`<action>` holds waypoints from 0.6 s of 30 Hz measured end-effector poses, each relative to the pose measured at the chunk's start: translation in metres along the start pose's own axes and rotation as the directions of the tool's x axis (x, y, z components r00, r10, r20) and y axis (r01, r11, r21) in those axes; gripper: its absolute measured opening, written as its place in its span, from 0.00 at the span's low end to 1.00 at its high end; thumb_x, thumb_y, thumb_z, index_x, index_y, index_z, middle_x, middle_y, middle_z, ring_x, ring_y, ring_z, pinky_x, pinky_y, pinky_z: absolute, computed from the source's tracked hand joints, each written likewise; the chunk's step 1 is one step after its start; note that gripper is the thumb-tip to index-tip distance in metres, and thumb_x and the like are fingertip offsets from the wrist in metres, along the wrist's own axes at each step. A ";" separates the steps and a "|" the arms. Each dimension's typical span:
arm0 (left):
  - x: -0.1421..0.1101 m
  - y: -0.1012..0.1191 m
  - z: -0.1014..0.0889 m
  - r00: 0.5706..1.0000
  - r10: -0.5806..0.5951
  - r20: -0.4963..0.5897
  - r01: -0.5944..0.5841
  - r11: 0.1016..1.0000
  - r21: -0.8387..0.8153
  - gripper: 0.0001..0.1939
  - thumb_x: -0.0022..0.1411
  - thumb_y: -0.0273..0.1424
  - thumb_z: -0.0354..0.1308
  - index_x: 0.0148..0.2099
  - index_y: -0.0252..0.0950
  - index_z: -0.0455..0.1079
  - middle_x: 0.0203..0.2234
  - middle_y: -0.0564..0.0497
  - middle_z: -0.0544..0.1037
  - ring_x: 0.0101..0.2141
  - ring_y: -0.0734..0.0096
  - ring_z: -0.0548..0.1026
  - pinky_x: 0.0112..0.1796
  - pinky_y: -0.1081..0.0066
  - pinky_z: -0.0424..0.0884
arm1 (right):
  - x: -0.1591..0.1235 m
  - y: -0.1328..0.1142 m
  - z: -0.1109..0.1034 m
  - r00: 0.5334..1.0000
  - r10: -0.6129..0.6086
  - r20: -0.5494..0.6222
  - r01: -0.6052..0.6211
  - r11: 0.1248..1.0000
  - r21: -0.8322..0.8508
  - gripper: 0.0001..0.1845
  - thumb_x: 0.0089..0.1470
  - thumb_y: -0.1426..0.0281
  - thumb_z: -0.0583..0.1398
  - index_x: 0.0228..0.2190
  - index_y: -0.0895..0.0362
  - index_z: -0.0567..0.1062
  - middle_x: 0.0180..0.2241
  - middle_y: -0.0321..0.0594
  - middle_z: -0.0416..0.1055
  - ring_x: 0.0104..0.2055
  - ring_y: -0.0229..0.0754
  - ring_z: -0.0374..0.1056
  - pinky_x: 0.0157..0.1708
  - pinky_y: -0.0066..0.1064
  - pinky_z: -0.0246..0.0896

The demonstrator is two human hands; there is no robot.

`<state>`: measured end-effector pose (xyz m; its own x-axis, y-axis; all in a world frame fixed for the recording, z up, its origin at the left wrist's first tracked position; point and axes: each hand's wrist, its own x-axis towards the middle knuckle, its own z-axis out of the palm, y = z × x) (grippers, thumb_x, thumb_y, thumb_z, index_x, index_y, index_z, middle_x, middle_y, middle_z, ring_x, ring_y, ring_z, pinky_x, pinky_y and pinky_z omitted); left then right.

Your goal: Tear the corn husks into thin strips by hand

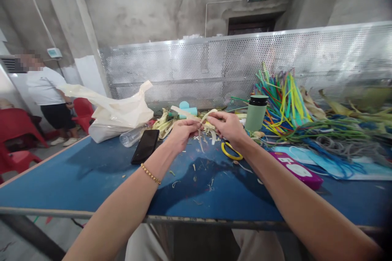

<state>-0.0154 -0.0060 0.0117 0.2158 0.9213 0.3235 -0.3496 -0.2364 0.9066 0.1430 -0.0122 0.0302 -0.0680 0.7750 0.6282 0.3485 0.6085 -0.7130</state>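
Note:
Above the blue table (107,187), both my hands meet in front of me at a few pale, flat strips that look like dried husk. My left hand (183,132) is closed on a pale strip (184,113) that sticks up to the left. Pinched in my right hand (228,128) is another pale strip (209,115), which curves over and crosses the first one. Thin ends hang below the crossing. Just under my right hand lie scissors with a yellow handle (232,153). Pale husk pieces (163,124) are heaped behind my hands, and small scraps are scattered on the table.
A white plastic bag (122,112), a clear bottle (131,136) and a black phone (145,147) are at left. At right are a green tumbler (256,114), coloured strips (284,102), cords (333,147) and a purple box (295,169). A person (45,85) stands far left.

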 end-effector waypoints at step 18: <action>-0.003 -0.003 0.001 0.995 0.080 0.062 -0.095 0.942 0.321 0.08 0.50 0.33 0.64 0.28 0.32 0.76 0.22 0.50 0.73 0.24 0.77 0.63 0.28 0.72 0.56 | -0.003 0.005 0.007 0.997 -0.064 0.033 0.064 0.998 0.014 0.13 0.50 0.65 0.58 0.17 0.57 0.69 0.15 0.33 0.63 0.19 0.34 0.58 0.21 0.28 0.52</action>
<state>-0.0142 -0.0086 0.0076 0.2435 0.8786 0.4108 -0.0575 -0.4097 0.9104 0.1379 -0.0102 0.0228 -0.1208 0.7397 0.6620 0.3306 0.6588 -0.6758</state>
